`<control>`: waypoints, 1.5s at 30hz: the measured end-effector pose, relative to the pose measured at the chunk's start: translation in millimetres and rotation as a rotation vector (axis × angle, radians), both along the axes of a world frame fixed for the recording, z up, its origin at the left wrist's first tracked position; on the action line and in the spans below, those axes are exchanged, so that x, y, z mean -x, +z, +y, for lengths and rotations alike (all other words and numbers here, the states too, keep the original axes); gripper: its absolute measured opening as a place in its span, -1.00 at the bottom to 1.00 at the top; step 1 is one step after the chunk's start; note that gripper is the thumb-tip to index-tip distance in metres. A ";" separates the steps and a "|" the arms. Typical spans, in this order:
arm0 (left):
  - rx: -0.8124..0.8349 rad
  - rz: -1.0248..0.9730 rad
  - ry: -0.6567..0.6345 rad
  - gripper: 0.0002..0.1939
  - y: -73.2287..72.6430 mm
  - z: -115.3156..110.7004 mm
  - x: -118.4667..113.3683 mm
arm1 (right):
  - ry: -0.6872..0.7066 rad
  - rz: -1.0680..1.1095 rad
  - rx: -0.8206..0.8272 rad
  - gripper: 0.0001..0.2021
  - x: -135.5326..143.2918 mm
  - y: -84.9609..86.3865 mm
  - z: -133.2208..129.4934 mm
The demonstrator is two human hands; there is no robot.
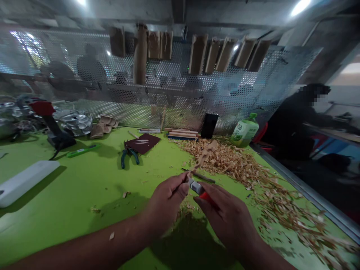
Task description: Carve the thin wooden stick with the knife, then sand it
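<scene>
My left hand (164, 200) is closed around the near end of a thin, wavy carved wooden stick (200, 160), which points away from me over the shavings. In my right hand (230, 215) is a utility knife (196, 186) with a grey front and a red body, the fingers wrapped round it. The knife's front meets the stick right by my left thumb; its blade edge is too small to make out. Just beyond the hands, a slim dark tool (204, 177) lies on the green table (112, 187). Small chips are scattered below.
Wood shavings (225, 159) spread along the right side. Behind stand a green-capped bottle (245, 129) and a black phone-like slab (209, 125). Pliers (129, 155), brown sandpaper (144, 144), a green cutter (83, 150) and a white block (26, 182) lie leftward. A person (298, 116) sits at right.
</scene>
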State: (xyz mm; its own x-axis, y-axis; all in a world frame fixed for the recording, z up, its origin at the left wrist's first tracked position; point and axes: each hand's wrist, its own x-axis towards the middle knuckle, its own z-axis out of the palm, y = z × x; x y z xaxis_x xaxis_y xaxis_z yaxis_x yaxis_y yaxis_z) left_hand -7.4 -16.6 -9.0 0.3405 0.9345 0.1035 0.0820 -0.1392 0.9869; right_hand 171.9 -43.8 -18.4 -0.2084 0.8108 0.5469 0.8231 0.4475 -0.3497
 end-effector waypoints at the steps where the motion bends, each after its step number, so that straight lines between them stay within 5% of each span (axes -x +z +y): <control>1: 0.058 -0.054 -0.014 -0.74 0.2 1.1 0.0 | -0.007 0.042 0.006 -0.73 -0.7 0.3 1.5; 7: 0.348 -0.370 -0.018 -0.90 4.9 8.6 0.7 | -0.072 0.211 0.038 -0.74 -5.3 0.7 11.5; 16: 0.420 -0.572 -0.093 -0.85 3.3 9.4 2.7 | -0.086 0.273 0.135 -0.70 -2.2 1.2 15.8; 28: 0.408 -0.533 -0.110 -0.82 5.2 6.9 2.4 | -0.028 0.317 0.224 -0.74 -0.4 4.0 13.2; 38: 0.399 -0.412 -0.145 -0.79 5.8 5.4 1.2 | 0.058 0.206 0.134 -0.74 -0.8 -0.2 11.7; 45: 0.442 -0.428 -0.159 -0.73 6.1 3.3 0.8 | 0.093 0.083 0.216 -0.76 1.5 0.7 6.3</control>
State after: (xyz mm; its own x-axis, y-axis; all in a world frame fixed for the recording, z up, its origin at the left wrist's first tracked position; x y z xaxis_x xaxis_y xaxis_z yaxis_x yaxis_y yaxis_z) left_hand -8.2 -13.3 -2.9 0.4923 0.8618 -0.1226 -0.3209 0.3106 0.8947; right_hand 170.4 -37.5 -17.7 -0.2489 0.8903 0.3812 0.7461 0.4272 -0.5106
